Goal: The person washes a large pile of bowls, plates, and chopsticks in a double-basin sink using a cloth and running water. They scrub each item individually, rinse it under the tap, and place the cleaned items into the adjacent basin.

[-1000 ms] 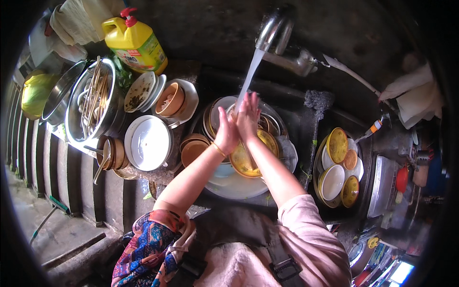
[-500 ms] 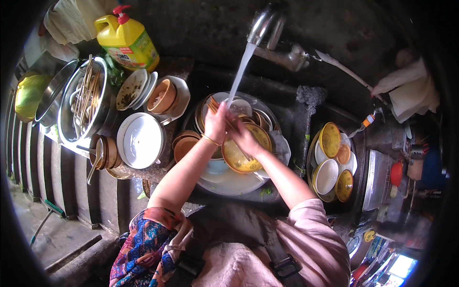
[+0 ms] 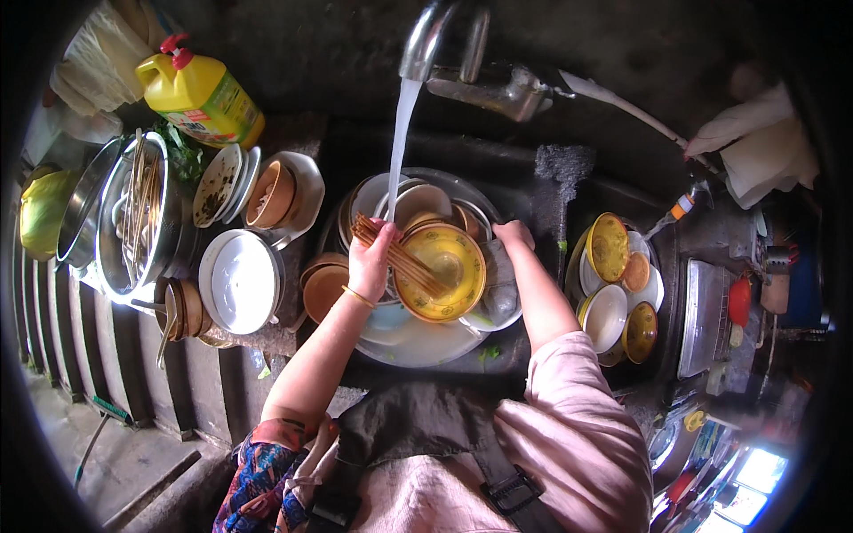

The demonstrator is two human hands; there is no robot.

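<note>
A bundle of wooden chopsticks (image 3: 410,268) is gripped in my left hand (image 3: 368,265), slanting down across a yellow patterned bowl (image 3: 458,266). Water (image 3: 402,133) runs from the metal faucet (image 3: 421,43) down behind that hand. My right hand (image 3: 515,234) is closed at the right side of the large basin (image 3: 418,354), by the edge of a pale dish (image 3: 503,306); what its fingers hold is hidden. Stacked bowls and dishes fill the basin, including brown bowls (image 3: 325,291) at its left.
On the left ledge stand a white enamel basin (image 3: 238,280), stacked plates (image 3: 219,185), a metal colander of chopsticks (image 3: 133,218) and a yellow detergent jug (image 3: 206,99). To the right sit rinsed-looking bowls (image 3: 607,322) and a dark scouring brush (image 3: 563,169).
My hands have parted: the right moved away rightward to the basin's side. My left keeps the chopsticks, now lower and out of the stream's direct line. The whole view has shifted slightly.
</note>
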